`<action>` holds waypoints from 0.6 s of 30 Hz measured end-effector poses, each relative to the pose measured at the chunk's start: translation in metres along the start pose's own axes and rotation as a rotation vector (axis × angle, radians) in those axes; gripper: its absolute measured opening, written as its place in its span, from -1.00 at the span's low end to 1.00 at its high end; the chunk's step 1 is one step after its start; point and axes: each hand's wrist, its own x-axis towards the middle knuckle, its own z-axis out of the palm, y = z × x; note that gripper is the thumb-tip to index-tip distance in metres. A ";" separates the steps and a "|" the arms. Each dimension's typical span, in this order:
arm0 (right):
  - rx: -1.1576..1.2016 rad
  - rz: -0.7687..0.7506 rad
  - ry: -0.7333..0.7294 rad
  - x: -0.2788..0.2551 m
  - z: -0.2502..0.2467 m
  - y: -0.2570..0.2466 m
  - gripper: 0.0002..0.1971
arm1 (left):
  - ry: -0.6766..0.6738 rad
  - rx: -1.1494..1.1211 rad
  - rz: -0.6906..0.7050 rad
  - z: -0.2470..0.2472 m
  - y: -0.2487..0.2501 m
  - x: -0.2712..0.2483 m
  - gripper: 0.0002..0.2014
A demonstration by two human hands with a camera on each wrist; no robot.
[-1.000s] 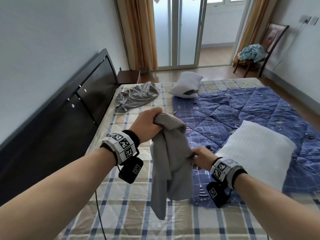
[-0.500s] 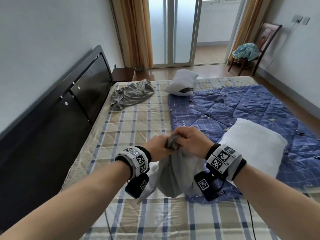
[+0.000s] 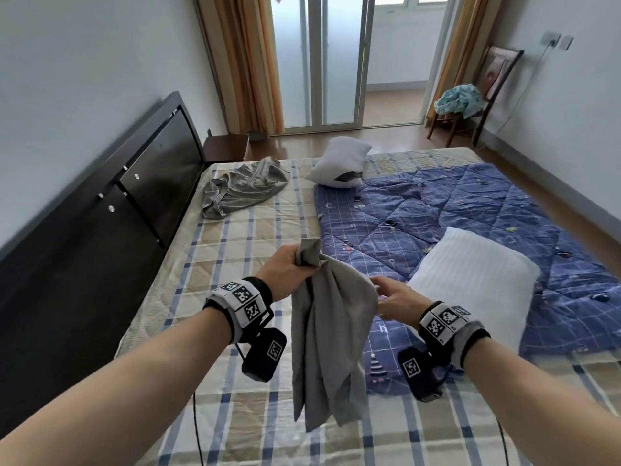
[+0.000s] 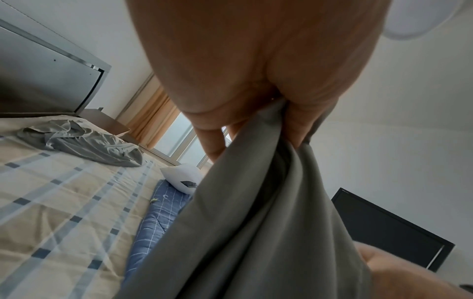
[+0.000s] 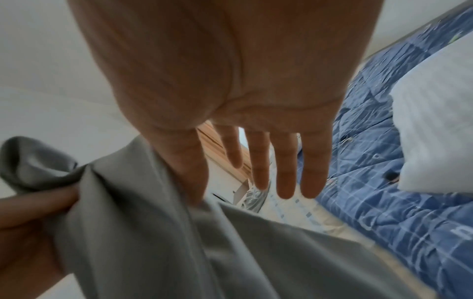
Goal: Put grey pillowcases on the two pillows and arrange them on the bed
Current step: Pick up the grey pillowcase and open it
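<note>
Grey pillowcase (image 3: 331, 334), bunched at its top and hanging in loose folds above the near part of the bed (image 3: 235, 250), clear of the checked sheet. Left hand (image 3: 289, 270): fingers curled tight round the gathered top of the fabric, a short end standing up past the fist; the left-wrist view shows the cloth pinched between thumb and fingers (image 4: 212, 145). Right hand (image 3: 395, 302): just right of the hanging cloth, fingers (image 5: 286, 172) straight and spread, gripping nothing; its thumb side lies against the fabric's right edge.

Near white pillow (image 3: 470, 290): bare, lying on the blue quilt (image 3: 470, 203) to the right of the right hand. Far white pillow (image 3: 341, 163): bare, propped at the far edge of the quilt, near the middle of the bed. Second grey pillowcase (image 3: 242, 188): crumpled on the sheet at the far left, close to the dark headboard (image 3: 111, 210).

Beyond the bed: tan curtains (image 3: 245, 62) flanking glass doors (image 3: 322, 62); at far right, a wooden chair (image 3: 477, 95) carrying a pale blue bundle of cloth.
</note>
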 end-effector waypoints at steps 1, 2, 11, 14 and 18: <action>0.030 -0.029 0.001 -0.002 0.005 -0.007 -0.72 | 0.001 -0.001 0.005 -0.001 0.001 -0.001 -0.77; 0.065 -0.054 0.001 -0.003 0.010 -0.013 -0.76 | 0.003 0.010 0.003 -0.001 0.001 -0.002 -0.76; -0.109 -0.315 0.073 -0.013 0.032 -0.066 -0.80 | -0.089 0.315 0.036 -0.011 -0.011 -0.018 -0.89; -0.186 -0.325 0.076 -0.015 0.040 -0.075 -0.70 | -0.054 0.511 0.041 -0.010 -0.009 -0.022 -0.86; -0.063 -0.243 0.167 -0.007 0.039 -0.076 -0.63 | 0.175 0.694 -0.049 -0.010 -0.004 -0.024 -0.68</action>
